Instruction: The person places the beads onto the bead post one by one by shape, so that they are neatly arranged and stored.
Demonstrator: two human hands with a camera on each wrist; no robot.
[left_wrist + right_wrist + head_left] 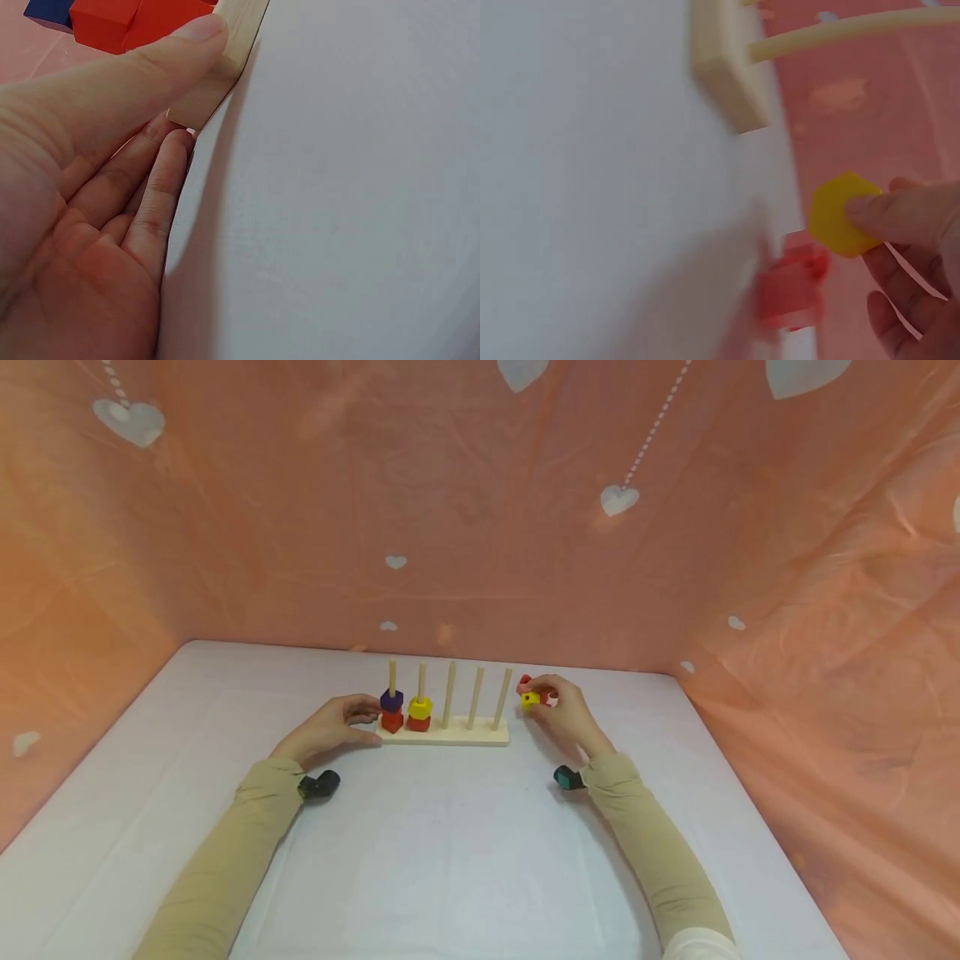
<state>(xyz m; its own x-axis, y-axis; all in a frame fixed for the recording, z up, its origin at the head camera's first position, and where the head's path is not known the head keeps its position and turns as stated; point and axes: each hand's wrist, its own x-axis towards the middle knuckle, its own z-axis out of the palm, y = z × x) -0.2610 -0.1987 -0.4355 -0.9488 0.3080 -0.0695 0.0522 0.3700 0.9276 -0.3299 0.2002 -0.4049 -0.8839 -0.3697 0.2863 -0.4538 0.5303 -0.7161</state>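
A wooden peg stand (450,737) with several upright pegs lies lengthwise in front of me. Its leftmost peg carries red blocks (392,721) under a dark blue block (391,699); the peg beside it has a red block (419,724) below a yellow one (420,707). My left hand (335,724) grips the stand's left end, the thumb (169,64) along the near side and the fingers round the end. Off the right end, my right hand (564,708) pinches a yellow many-sided block (844,215) between thumb and fingers, raised above the table.
Red blocks (791,289) sit on the table by my right hand, blurred in the right wrist view. The white table (450,860) ends at a peach curtain (450,527) with white hearts behind. Dark wrist devices (321,784) stick out from both sleeves.
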